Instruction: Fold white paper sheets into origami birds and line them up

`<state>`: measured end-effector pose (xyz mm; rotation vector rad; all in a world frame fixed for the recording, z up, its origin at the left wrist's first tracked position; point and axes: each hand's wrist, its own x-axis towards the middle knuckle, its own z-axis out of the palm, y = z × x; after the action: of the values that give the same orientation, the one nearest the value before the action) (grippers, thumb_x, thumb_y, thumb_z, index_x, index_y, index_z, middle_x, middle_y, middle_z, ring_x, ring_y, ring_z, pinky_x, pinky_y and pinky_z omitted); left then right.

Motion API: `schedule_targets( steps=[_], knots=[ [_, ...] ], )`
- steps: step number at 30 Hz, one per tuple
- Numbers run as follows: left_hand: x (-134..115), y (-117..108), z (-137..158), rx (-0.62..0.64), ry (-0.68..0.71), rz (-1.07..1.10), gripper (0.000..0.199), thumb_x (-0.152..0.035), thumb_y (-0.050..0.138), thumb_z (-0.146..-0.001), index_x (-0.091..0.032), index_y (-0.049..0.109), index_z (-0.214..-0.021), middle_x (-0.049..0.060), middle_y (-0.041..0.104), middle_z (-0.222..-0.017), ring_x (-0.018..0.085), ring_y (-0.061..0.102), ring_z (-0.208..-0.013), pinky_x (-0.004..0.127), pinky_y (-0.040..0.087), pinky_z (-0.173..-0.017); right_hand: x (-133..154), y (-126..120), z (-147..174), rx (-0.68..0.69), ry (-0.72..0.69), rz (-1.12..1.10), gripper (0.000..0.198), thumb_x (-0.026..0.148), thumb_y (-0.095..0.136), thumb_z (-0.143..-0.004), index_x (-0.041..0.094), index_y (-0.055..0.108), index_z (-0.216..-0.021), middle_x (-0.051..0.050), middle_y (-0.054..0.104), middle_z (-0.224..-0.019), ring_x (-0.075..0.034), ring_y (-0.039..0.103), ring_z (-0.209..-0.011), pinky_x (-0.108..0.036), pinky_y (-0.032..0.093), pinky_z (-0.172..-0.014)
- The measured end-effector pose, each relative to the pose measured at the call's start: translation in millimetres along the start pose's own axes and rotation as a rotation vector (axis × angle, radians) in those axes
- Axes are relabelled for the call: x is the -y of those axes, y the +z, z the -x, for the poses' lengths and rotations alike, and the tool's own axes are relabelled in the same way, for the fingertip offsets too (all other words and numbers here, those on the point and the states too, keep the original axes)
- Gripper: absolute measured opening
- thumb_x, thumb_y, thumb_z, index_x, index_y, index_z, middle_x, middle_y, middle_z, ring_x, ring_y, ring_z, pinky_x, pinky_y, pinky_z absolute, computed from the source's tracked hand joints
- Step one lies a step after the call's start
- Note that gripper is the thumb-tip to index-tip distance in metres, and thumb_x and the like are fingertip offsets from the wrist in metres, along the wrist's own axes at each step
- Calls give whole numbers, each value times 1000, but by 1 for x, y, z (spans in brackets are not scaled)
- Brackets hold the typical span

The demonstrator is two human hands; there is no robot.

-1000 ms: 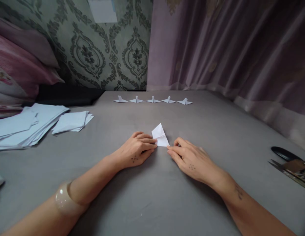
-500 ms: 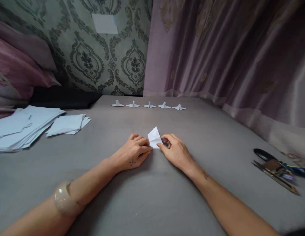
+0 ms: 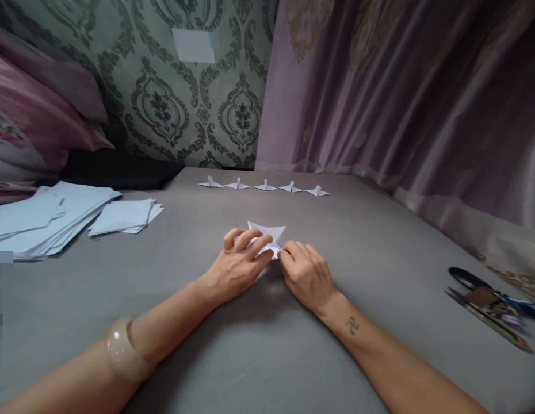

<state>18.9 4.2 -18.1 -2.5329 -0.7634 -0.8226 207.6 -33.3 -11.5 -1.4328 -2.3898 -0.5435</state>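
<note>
Half a second ago I had a flat kite; now the white paper point(image 3: 274, 231) mid-tabletop point(image 3: 233, 356) flares into two points, left hand point(image 3: 235, 267) and right hand point(image 3: 308, 276) grips both pinching it, left fingers point(image 3: 245, 238) hiding part.

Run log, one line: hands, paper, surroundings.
left hand: fingers over paper | right hand: pinching its right side | paper: folded | behind: five folded pieces in a row | left: sheets

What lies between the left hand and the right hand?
The folded paper, partly covered by the left hand and touched by the right hand; the head view shows this.
</note>
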Motion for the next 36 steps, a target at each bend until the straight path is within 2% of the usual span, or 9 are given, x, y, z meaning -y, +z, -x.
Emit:
schedule_targets(
  steps=[3,7,14,22,30,36],
  knots=[
    [4,2,0,133,24,56,22,-12,41,-89,-23,59,-82,3,64,-96,21,46,-104,42,24,-94,1,0,1,45,1,-13,23,10,40,-90,17,58,-79,-6,57,-84,-18,49,-76,-32,32,-68],
    [5,4,0,198,13,136,24,-15,40,-91,-20,60,-78,4,65,-87,21,47,-98,43,23,-94,-1,0,6,91,101,-114,20,14,44,-90,19,61,-82,-5,56,-86,-16,50,-77,-29,35,-67],
    [-1,2,-3,204,-80,231,27,-26,43,-93,-20,63,-76,4,65,-90,21,48,-95,42,26,-88,-8,0,16,173,278,-349,17,29,49,-92,23,65,-91,-1,59,-92,-13,57,-74,-25,38,-61],
    [-6,7,-5,201,-240,272,25,-26,46,-91,-19,63,-75,4,65,-88,20,49,-90,43,28,-88,-9,-1,11,220,463,-537,17,29,51,-89,23,66,-83,-1,61,-88,-12,58,-69,-26,42,-66],
    [-10,17,-11,228,-329,216,22,-30,52,-87,-19,61,-71,4,65,-84,22,49,-90,44,28,-86,-8,5,8,186,536,-548,13,24,53,-85,20,61,-76,-2,60,-82,-13,57,-69,-26,41,-66],
    [-10,19,-14,263,-341,243,16,-29,54,-86,-20,63,-76,3,65,-85,22,48,-92,44,26,-87,-14,6,11,183,531,-594,8,16,52,-82,20,59,-82,-1,62,-82,-13,56,-67,-25,40,-62]
  ],
)
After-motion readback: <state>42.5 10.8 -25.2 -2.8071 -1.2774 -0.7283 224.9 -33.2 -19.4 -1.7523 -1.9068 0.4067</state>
